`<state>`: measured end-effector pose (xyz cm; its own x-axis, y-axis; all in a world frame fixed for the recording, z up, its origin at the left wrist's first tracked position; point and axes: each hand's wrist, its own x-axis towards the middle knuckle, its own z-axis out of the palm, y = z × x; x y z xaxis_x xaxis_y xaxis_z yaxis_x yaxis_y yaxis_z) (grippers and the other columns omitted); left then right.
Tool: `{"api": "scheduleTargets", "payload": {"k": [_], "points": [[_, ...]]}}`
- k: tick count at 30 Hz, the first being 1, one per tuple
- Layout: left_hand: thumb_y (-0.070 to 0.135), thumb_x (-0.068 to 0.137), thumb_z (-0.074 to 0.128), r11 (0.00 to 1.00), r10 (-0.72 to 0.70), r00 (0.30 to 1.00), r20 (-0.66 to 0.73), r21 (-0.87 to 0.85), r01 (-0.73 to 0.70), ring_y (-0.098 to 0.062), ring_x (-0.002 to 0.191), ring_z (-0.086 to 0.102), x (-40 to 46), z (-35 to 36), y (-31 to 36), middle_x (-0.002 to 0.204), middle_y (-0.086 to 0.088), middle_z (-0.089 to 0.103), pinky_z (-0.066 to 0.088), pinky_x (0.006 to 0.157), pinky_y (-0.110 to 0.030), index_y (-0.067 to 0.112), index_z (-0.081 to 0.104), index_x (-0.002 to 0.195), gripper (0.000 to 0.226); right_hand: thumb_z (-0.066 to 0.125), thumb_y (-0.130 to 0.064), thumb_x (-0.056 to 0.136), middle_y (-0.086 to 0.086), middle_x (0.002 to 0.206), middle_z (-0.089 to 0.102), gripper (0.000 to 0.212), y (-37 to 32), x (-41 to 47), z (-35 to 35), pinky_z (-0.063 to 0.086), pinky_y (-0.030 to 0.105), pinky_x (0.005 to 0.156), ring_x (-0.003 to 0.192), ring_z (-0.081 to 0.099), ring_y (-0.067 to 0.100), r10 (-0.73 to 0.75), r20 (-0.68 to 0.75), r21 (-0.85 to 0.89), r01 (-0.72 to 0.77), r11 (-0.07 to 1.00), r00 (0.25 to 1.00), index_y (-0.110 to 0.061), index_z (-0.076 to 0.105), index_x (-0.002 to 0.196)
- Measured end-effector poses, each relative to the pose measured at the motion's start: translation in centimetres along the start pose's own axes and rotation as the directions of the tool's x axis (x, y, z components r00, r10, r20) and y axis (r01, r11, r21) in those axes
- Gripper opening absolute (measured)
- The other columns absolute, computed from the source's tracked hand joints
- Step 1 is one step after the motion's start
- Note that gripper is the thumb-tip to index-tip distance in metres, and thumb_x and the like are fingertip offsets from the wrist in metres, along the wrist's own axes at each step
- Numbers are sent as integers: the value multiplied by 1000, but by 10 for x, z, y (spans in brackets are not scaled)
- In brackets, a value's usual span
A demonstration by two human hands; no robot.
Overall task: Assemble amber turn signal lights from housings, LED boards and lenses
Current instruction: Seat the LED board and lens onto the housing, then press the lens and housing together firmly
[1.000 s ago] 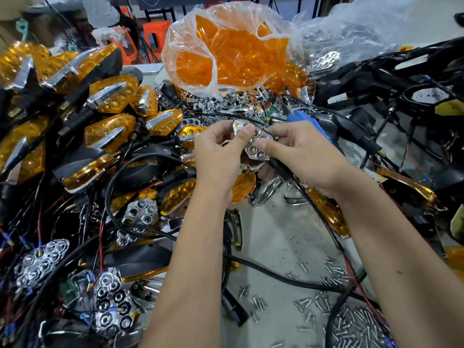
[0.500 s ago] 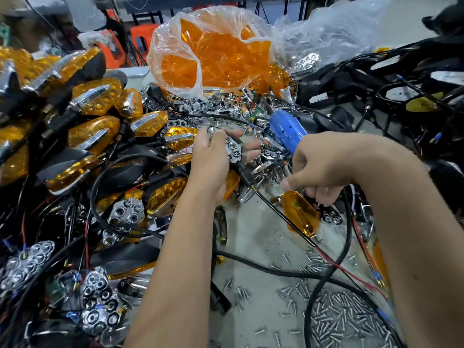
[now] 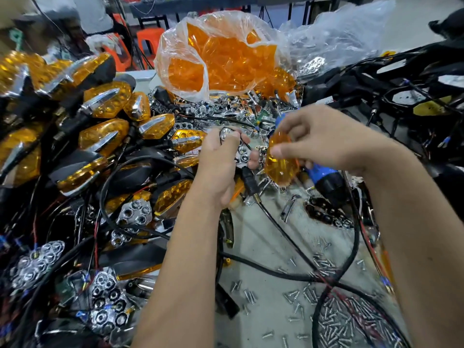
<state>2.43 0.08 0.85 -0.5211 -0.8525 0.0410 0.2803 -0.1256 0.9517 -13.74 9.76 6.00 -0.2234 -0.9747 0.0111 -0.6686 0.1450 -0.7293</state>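
My left hand grips a turn signal housing with a chrome LED reflector in it; a black stem and wire hang below it. My right hand pinches an amber lens between thumb and fingers, just right of the housing and a little apart from it. The housing is mostly hidden by my left fingers.
Finished amber lights pile up at the left. A clear bag of amber lenses stands behind. A blue screwdriver lies under my right hand. Loose screws cover the bench at lower right. Black wires tangle on the right.
My right hand picked the amber lens up from the bench and lifted it toward the housing. My left hand kept holding the housing in place.
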Motion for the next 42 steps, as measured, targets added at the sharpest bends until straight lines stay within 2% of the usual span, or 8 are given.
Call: {"api": "scheduleTargets", "payload": {"k": [5, 9, 12, 18, 25, 31, 35, 42], "points": [[1, 105, 44, 1000, 0, 1000, -14, 25, 1, -10, 63, 64, 5, -6, -4, 77, -2, 68, 50, 50, -21, 9, 53, 97, 14, 69, -5, 94, 3, 59, 55, 23, 0, 11, 22, 30, 18, 37, 46, 46, 11, -112, -170, 607, 193, 771, 979, -14, 51, 84], [1, 104, 44, 999, -27, 999, -25, 22, 27, -13, 56, 59, 9, -8, -8, 70, -4, 65, 51, 50, -31, 12, 53, 106, 15, 68, -1, 88, 21, 85, 70, 36, 2, 13, 38, 27, 18, 39, 46, 40, 14, -116, -177, 607, 201, 769, 977, -20, 42, 73], [3, 104, 46, 998, -34, 998, -55, 49, 37, -13, 55, 58, 10, -6, -10, 68, -2, 65, 51, 50, -32, 14, 53, 103, 13, 56, 14, 89, 13, 116, 75, 37, 2, 15, 45, 27, 19, 38, 41, 32, 13, -150, -194, 667, 243, 704, 969, -15, 37, 78], [8, 106, 46, 990, -39, 997, -67, 132, 47, -13, 57, 60, 8, -5, -10, 72, -5, 65, 50, 49, -30, 13, 53, 108, 9, 76, -5, 88, 5, 106, 73, 33, 13, 13, 48, 30, 15, 36, 51, 44, 8, -144, -102, 774, 169, 610, 984, -12, 57, 114], [4, 104, 45, 993, -96, 994, -56, 63, 100, -13, 58, 57, 6, -3, -6, 80, -11, 62, 48, 49, -29, 12, 56, 111, 15, 77, -13, 84, 17, 85, 60, 47, 18, 15, 47, 40, 16, 44, 54, 46, 12, -202, -137, 796, 229, 560, 970, -11, 69, 130], [6, 106, 47, 981, -169, 985, -41, -108, 163, -17, 60, 59, 4, -3, -1, 79, -7, 64, 48, 51, -28, 11, 58, 107, 12, 57, -51, 101, 11, 82, 77, 52, 9, 15, 51, 38, 19, 36, 52, 65, 18, -105, -256, 652, 251, 715, 961, -1, 70, 97], [12, 105, 51, 974, -211, 975, -68, -103, 203, -20, 66, 63, 3, -2, 0, 74, -4, 66, 49, 73, -44, 11, 60, 101, 11, 57, -60, 99, 11, 74, 76, 57, 5, 16, 57, 40, 25, 38, 62, 72, 44, -77, -263, 438, 190, 878, 962, -6, 71, 89], [38, 107, 44, 936, -319, 948, -1, -160, 315, -34, 107, 57, 0, 1, 6, 124, -26, 63, 43, 110, -59, -4, 54, 136, 52, 64, -46, 101, 4, 70, 74, 26, 1, 19, 66, 57, 40, 51, 62, 72, 26, -99, -421, 293, 238, 926, 901, -21, 70, 105]]}}
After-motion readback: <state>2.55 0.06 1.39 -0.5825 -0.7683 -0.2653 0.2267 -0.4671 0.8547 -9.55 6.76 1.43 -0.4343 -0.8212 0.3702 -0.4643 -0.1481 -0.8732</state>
